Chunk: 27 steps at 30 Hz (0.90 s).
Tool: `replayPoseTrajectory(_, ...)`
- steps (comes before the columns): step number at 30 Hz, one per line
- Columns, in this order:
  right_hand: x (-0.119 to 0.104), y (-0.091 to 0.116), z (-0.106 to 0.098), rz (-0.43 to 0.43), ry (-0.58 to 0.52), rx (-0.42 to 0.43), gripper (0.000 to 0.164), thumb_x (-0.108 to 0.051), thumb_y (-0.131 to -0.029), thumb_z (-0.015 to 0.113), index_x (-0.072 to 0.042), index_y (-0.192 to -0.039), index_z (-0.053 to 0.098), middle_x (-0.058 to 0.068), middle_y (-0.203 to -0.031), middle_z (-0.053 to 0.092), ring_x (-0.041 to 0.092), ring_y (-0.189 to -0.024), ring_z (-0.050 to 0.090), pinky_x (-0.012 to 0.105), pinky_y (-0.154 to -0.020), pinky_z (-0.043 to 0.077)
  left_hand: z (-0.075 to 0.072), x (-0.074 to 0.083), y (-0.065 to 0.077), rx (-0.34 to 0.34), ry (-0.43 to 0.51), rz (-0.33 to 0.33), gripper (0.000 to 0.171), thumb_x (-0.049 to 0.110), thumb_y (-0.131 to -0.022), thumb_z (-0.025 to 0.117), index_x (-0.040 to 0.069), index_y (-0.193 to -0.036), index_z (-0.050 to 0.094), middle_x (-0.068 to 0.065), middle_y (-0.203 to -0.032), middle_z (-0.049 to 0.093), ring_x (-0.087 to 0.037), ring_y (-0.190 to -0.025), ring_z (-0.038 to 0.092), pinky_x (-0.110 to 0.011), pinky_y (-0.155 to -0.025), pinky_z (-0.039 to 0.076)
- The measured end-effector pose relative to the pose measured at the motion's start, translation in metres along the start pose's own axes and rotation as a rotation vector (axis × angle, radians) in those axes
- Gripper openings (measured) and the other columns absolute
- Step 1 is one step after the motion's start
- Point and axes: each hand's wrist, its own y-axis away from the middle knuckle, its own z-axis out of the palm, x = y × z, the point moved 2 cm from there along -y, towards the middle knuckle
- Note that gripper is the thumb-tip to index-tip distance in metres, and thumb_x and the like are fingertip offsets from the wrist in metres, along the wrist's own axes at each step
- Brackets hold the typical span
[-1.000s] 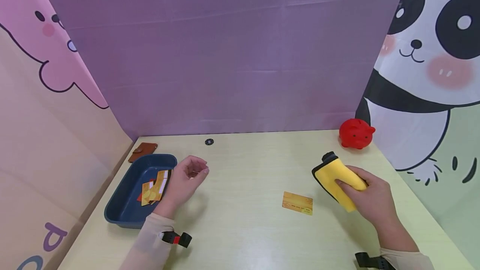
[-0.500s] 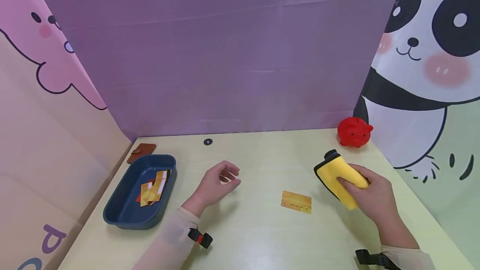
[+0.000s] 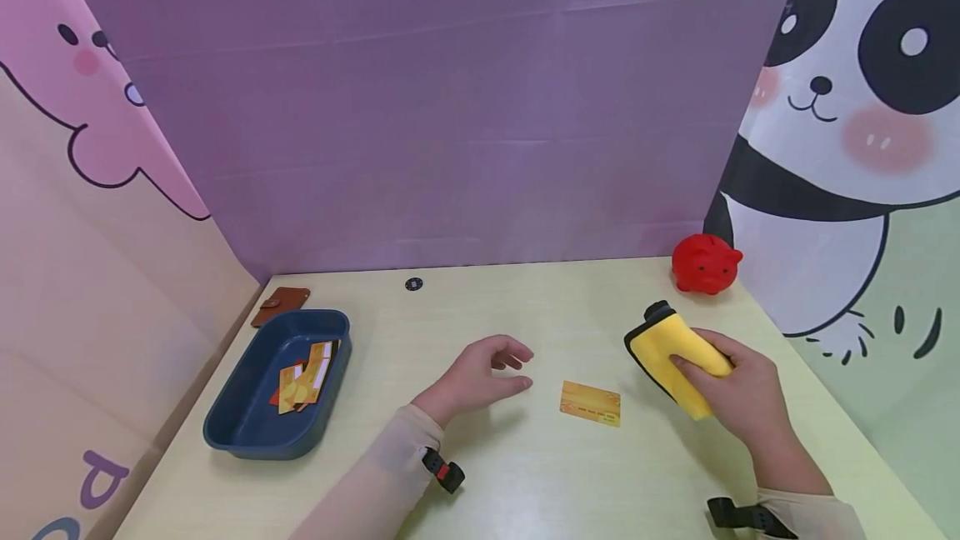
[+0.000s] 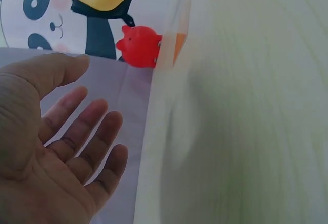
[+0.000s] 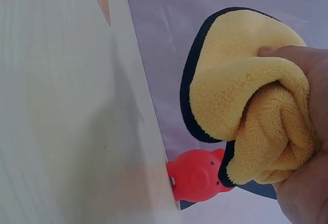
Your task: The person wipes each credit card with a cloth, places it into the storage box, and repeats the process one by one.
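Observation:
My right hand (image 3: 738, 386) grips a folded yellow cloth (image 3: 678, 361) with dark edging, held up above the right side of the table; its fluffy folds (image 5: 241, 80) fill much of the right wrist view. My left hand (image 3: 480, 373) is over the middle of the table, fingers spread and loosely bent, with nothing in it, as the left wrist view shows its bare palm (image 4: 46, 178). Between the two hands a gold bank card (image 3: 591, 403) lies flat on the table, just right of the left fingertips.
At the left stands a blue tray (image 3: 341, 373) with several gold and red cards (image 3: 307, 377) in it. Behind it lies a brown leather wallet (image 3: 281, 305). A small black disc (image 3: 414, 283) and a red piggy bank (image 3: 707, 263) are near the back edge.
My left hand has moved right, from beside the blue tray to near the gold card. The right hand keeps holding the yellow cloth in about the same place.

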Motion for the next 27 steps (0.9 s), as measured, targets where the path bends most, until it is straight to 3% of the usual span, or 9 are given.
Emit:
replayPoseTrajectory(5, 0.001, 0.0, 0.0, -0.004, 0.0, 0.001, 0.063, -0.044, -0.094, 0.078, -0.01, -0.144, 0.063, 0.02, -0.117, 0.065, 0.033, -0.092, 0.057, 0.03, -0.058, 0.055, 0.015, 0.0, -0.011, -0.048, 0.008, -0.029, 0.039, 0.026, -0.093, 0.083, 0.015, -0.127, 0.069, 0.004, -0.127, 0.068, -0.01, -0.113, 0.063, -0.036, -0.102, 0.053)
replayPoseTrajectory(11, 0.001, 0.0, -0.004, -0.006, -0.006, 0.015, 0.063, -0.043, -0.094, 0.079, -0.009, -0.144, 0.063, 0.021, -0.117, 0.065, 0.033, -0.092, 0.058, 0.029, -0.057, 0.055, 0.026, -0.001, -0.021, -0.072, 0.024, -0.04, 0.041, 0.028, -0.092, 0.083, 0.015, -0.128, 0.069, 0.004, -0.126, 0.068, -0.014, -0.116, 0.063, -0.038, -0.101, 0.054)
replayPoseTrajectory(16, 0.002, -0.001, -0.004, -0.007, -0.009, 0.008, 0.063, -0.043, -0.094, 0.079, -0.009, -0.144, 0.063, 0.021, -0.118, 0.065, 0.033, -0.092, 0.058, 0.029, -0.058, 0.055, 0.034, -0.001, -0.026, -0.103, -0.008, -0.03, 0.041, 0.026, -0.091, 0.085, 0.015, -0.128, 0.069, 0.008, -0.124, 0.068, -0.008, -0.114, 0.062, -0.031, -0.1, 0.053)
replayPoseTrajectory(27, 0.002, 0.0, 0.003, -0.034, 0.0, -0.021, 0.061, -0.043, -0.092, 0.081, -0.011, -0.142, 0.065, 0.02, -0.116, 0.067, 0.033, -0.092, 0.059, 0.03, -0.059, 0.055, 0.051, 0.001, -0.034, -0.135, -0.088, -0.023, 0.05, 0.022, -0.085, 0.09, 0.015, -0.129, 0.068, 0.009, -0.124, 0.067, -0.008, -0.113, 0.06, -0.026, -0.102, 0.049)
